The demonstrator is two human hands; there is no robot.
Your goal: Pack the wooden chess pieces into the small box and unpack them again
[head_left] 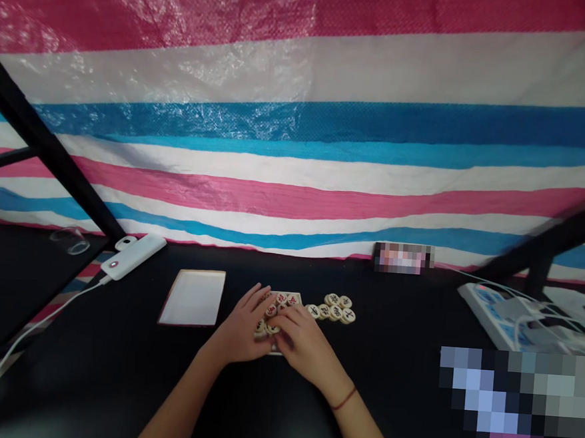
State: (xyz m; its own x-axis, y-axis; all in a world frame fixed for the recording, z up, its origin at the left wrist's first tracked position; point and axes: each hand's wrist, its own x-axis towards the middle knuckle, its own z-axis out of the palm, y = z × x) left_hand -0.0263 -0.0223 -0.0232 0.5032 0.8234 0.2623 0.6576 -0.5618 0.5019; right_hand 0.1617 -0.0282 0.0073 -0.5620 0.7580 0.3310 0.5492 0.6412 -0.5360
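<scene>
Mid-tabletop (249, 403): one box of round pieces (281, 299), left hand (247, 326) at its left edge, fingers slightly spread; right hand (306, 343) over it, fingers curled, grip indiscernible.

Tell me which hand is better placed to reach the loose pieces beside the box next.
Right, I'd judge. The right hand is on the same side of the box as the loose pieces; the left hand sits opposite and would probably have to reach across.
</scene>
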